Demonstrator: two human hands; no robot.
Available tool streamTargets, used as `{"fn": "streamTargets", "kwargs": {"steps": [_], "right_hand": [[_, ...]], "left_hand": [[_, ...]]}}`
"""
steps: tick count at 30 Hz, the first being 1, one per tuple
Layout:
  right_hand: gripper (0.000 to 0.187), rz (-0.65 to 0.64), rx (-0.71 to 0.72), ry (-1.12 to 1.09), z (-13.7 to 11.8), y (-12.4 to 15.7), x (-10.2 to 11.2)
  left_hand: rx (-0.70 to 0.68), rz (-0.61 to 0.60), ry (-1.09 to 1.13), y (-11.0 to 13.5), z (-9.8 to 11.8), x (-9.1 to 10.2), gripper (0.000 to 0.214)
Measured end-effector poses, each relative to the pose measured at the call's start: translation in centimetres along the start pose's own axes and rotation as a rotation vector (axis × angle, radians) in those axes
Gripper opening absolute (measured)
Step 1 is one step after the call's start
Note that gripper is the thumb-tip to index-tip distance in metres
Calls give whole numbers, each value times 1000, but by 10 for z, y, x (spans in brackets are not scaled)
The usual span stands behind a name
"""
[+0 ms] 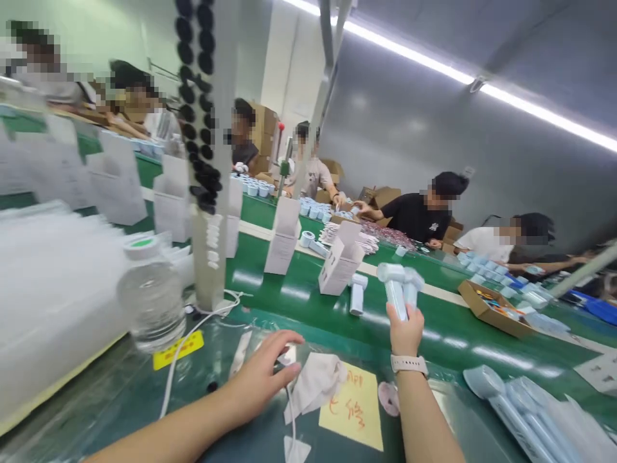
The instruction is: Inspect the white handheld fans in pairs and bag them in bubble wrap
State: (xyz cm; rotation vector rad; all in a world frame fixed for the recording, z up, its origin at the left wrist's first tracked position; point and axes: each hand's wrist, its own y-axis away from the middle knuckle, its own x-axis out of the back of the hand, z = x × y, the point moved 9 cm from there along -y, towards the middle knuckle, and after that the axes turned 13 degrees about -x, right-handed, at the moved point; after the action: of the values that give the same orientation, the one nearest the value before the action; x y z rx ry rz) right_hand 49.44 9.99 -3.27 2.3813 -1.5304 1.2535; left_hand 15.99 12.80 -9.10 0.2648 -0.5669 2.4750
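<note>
My right hand (406, 329), raised over the green conveyor belt, is closed around the handles of two pale-blue T-shaped handheld devices (395, 292) with round heads. My left hand (267, 370) is low over the bench, its thumb and index finger apart. Beneath those fingers is a small white item, partly hidden, and a white cable (289, 402) runs down from about there. Beside the left hand is a crumpled white cloth (315, 382), partly over a yellow paper (354, 411) with orange handwriting. Another pale-blue device (357, 296) stands on the belt.
White boxes (340, 260) with raised flaps line the belt. A post (209, 257) and a clear bottle (152, 296) stand left, beside stacked white sleeves (58, 289). More wrapped blue devices (525, 411) lie at right. A cardboard tray (491, 312) and several people are across the belt.
</note>
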Motion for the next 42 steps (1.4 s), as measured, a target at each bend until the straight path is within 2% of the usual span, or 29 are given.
{"fn": "streamTargets", "kwargs": {"steps": [2,4,6,8,10,12,15,18,20,21,23,25,27,30,32,34,38,40,42], "right_hand": [[52,8,98,-94,-33,35,2],[48,-43,266,-193,-73,82,0],[39,-156,548,-322,-118,137,-3],[38,-285,705,-325,-148,180,-13],[39,-364,710,-279,-160,200,-24],[39,-436,682,-230,-163,208,-31],[36,-602,702,-202,-163,217,-31],[25,-863,705,-235,-158,212,-29],[29,-964,567,-178,-143,184,-38],[35,-938,427,-102,-128,159,-46],[52,-746,228,2,-99,104,-54],[44,-554,97,109,-70,61,-61],[33,-441,7,216,-45,39,-71],[31,-385,-59,337,-20,31,-83],[28,-375,-72,391,-14,30,-78],[27,-392,-65,437,-15,28,-61],[36,-511,-2,508,-26,33,-9],[36,-557,25,524,-36,49,11],[38,-574,108,494,-55,80,16]], "left_hand": [[52,27,173,-1,1,-3,39],[52,87,444,-3,9,-5,55],[17,191,721,-5,21,-2,75],[31,335,907,-4,25,5,78],[88,486,1003,-1,21,15,71],[151,579,1071,1,15,21,64],[247,593,1173,1,4,23,48],[371,518,1254,0,-7,18,45],[418,435,1276,-1,-10,13,48],[431,391,1281,-2,-11,10,50],[442,327,1283,-3,-13,2,52],[430,307,1268,-3,-15,-5,53],[393,332,1234,-4,-17,-7,53],[344,372,1197,-5,-17,-3,53],[351,387,1206,-6,-16,3,52],[375,411,1224,-7,-15,10,51],[349,460,1260,-10,-4,24,53],[308,466,1294,-11,5,27,53],[266,446,1328,-10,14,27,55]]}}
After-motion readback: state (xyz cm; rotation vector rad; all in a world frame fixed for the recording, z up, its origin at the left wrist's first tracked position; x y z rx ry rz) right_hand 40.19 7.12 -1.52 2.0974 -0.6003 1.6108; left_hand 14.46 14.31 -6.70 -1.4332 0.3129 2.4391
